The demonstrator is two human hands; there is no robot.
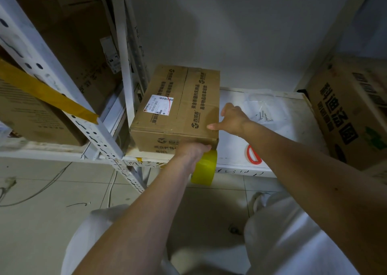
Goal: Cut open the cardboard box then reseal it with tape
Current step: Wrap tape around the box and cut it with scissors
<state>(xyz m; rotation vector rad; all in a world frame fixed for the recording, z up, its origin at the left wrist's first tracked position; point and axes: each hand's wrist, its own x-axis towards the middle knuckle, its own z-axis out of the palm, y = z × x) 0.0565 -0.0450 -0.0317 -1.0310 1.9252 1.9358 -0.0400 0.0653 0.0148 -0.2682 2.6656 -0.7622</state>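
Head view: cardboard box (176, 109) sits on the white shelf (234, 157), flaps closed. Left hand (193, 150) grips the yellow tape roll (205, 168) at the box's near lower edge; right hand (231, 119) rests fingers spread on the right top corner (thumb on top). Risk — tape wrinkling or tearing if the box slides.

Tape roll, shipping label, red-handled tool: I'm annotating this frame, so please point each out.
tape roll (206, 168): head view, yellow outer side.
shipping label (159, 105): head view, middle of white sticker.
red-handled tool (253, 153): head view, red handle loop.
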